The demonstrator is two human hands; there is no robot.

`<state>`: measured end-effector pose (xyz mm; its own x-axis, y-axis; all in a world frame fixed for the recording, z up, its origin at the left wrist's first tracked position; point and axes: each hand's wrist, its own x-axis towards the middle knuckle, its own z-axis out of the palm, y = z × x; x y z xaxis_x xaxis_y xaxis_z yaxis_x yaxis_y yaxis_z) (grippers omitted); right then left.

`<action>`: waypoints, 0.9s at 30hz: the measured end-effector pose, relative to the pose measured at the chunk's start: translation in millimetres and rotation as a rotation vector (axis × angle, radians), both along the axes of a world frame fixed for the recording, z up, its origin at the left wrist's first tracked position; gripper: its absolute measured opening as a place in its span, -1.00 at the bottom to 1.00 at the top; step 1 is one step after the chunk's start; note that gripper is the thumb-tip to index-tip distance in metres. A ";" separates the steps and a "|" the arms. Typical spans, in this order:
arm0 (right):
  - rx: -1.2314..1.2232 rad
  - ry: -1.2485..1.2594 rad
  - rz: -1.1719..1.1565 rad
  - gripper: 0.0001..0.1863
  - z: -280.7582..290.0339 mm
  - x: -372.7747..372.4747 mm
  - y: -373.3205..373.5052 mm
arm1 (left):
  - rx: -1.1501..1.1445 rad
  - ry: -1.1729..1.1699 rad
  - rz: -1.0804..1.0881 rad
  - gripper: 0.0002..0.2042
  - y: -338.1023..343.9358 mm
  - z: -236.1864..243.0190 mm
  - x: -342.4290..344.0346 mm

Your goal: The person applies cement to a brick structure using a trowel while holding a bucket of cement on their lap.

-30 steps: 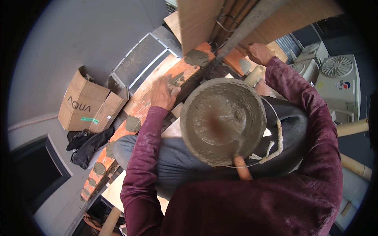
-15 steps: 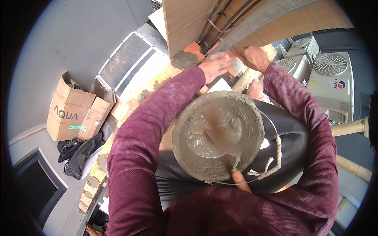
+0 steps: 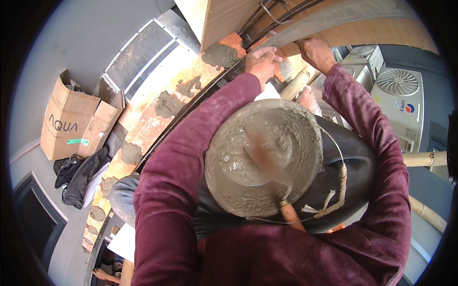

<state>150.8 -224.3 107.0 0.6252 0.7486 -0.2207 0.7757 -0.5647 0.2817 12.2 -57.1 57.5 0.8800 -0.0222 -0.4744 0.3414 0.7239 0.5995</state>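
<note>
My left hand (image 3: 261,64) is beside the lower edge of a plywood board (image 3: 353,40), fingers apart and partly bent, close to an orange brick (image 3: 285,70) smeared with mortar. My right hand (image 3: 316,53) is curled at the same board's edge, its fingertips hidden. Between my legs rests a round bucket (image 3: 214,190) of wet grey mortar (image 3: 243,164). A trowel with a wooden handle (image 3: 292,215) leans in the bucket, its blade mostly indistinct. The bucket's wire handle (image 3: 342,183), wrapped in cloth, hangs over the right side.
Mortar lumps (image 3: 168,105) dot a brick ledge (image 3: 145,119) running down the left. Beyond it are a cardboard box (image 3: 67,119) and dark clothes (image 3: 86,183). Air-conditioner units (image 3: 398,102) and bamboo poles (image 3: 424,209) stand right. Another person's hand (image 3: 102,274) shows lower left.
My view has shifted, showing more of the ledge. My left hand has moved slightly up, its outstretched fingers now more bent. My right hand remains at the board's edge.
</note>
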 end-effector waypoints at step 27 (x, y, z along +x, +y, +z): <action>0.013 0.074 -0.075 -0.56 -11.5 -9.9 -11.7 | 1.265 -0.140 -0.483 -0.74 70.7 -6.8 67.7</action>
